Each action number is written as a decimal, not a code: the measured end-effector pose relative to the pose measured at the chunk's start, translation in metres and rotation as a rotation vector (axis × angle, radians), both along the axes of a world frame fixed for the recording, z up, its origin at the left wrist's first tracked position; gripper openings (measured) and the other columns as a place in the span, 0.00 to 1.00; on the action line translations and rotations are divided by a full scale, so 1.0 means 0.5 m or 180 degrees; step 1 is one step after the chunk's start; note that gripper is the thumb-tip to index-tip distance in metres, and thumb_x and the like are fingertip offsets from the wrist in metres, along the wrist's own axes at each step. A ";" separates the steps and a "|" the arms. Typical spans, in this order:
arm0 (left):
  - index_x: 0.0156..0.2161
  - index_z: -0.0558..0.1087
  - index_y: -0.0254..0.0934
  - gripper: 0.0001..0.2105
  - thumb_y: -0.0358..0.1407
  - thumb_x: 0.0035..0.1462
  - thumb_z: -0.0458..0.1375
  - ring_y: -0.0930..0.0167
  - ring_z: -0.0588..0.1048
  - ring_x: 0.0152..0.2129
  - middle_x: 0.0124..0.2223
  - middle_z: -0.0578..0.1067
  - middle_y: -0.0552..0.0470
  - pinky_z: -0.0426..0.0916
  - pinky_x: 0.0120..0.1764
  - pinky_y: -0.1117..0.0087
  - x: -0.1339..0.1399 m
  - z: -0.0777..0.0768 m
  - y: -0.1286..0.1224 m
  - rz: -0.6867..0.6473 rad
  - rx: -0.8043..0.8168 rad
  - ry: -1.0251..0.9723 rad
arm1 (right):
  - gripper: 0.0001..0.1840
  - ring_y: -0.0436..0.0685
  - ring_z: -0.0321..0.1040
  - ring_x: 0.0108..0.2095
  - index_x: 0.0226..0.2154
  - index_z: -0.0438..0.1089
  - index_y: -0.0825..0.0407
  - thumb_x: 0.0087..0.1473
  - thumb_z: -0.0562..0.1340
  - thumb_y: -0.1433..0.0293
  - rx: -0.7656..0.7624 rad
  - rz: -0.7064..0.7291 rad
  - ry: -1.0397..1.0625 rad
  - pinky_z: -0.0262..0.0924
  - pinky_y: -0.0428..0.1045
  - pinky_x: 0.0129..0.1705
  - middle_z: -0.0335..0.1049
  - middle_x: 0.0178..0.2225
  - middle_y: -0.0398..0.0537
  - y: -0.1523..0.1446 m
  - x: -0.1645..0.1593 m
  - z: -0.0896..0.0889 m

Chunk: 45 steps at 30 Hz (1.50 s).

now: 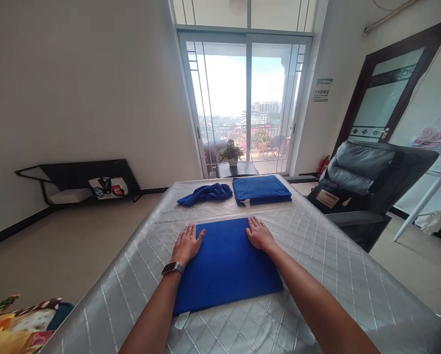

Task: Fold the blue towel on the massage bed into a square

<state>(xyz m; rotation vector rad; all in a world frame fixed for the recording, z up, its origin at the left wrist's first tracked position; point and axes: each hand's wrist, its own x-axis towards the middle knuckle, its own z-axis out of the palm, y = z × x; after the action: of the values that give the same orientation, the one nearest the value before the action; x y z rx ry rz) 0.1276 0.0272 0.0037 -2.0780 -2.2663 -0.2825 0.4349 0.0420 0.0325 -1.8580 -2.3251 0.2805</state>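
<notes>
A flat blue folded cloth (228,265) lies in front of me on a silver quilted mattress (213,334), with a white tag (182,320) poking out at its near left corner. My left hand (187,242), below which a watch (172,268) sits on the wrist, rests open along the cloth's upper left edge. At the upper right corner my right hand (259,233) lies flat, fingers stretched forward. Beyond both hands are a crumpled blue cloth (205,193) and, to its right, a neat stack of folded blue cloth (261,189).
To the right of the mattress stands a black recliner (361,172) with a dark bag (329,196) on it. A potted plant (232,152) is on a small table (237,169) before the sliding glass door. Colourful fabric (21,324) lies at the lower left.
</notes>
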 end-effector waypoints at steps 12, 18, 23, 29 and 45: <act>0.70 0.53 0.27 0.39 0.56 0.67 0.31 0.61 0.50 0.69 0.72 0.52 0.40 0.46 0.68 0.55 -0.001 0.011 -0.004 -0.0003 -0.0125 -0.0085 | 0.37 0.54 0.30 0.72 0.71 0.43 0.60 0.67 0.41 0.57 -0.0071 -0.0082 0.0197 0.27 0.52 0.70 0.36 0.73 0.48 -0.003 -0.002 0.004; 0.70 0.53 0.27 0.37 0.54 0.68 0.32 0.61 0.50 0.69 0.72 0.53 0.40 0.47 0.68 0.55 -0.001 0.010 -0.003 -0.0001 -0.0102 -0.0044 | 0.37 0.55 0.31 0.72 0.71 0.43 0.61 0.67 0.42 0.57 -0.0057 -0.0087 0.0226 0.27 0.53 0.70 0.36 0.73 0.50 -0.003 -0.003 0.003; 0.70 0.52 0.26 0.38 0.54 0.68 0.32 0.61 0.50 0.69 0.72 0.52 0.40 0.46 0.68 0.56 -0.002 0.010 -0.003 -0.0003 -0.0143 -0.0062 | 0.37 0.54 0.30 0.72 0.71 0.43 0.60 0.67 0.41 0.57 -0.0082 -0.0098 0.0205 0.26 0.52 0.70 0.36 0.73 0.50 0.000 -0.003 0.000; 0.70 0.53 0.26 0.37 0.54 0.68 0.32 0.60 0.51 0.69 0.72 0.53 0.39 0.47 0.68 0.55 -0.002 0.013 -0.004 -0.0022 -0.0112 -0.0053 | 0.37 0.53 0.30 0.72 0.71 0.42 0.59 0.67 0.41 0.57 -0.0062 -0.0086 0.0204 0.26 0.52 0.70 0.36 0.73 0.49 0.000 -0.001 0.001; 0.69 0.54 0.28 0.35 0.52 0.69 0.33 0.61 0.53 0.69 0.71 0.55 0.39 0.49 0.67 0.55 0.006 0.020 -0.012 0.0006 -0.0063 0.0033 | 0.37 0.55 0.31 0.72 0.71 0.43 0.60 0.67 0.41 0.57 -0.0057 -0.0045 0.0214 0.27 0.53 0.70 0.36 0.73 0.50 0.000 0.000 -0.002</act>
<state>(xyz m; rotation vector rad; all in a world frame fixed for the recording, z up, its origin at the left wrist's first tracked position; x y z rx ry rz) 0.1304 0.0213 0.0135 -2.0817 -2.2744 -0.2496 0.4349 0.0421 0.0314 -1.8428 -2.2718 0.3578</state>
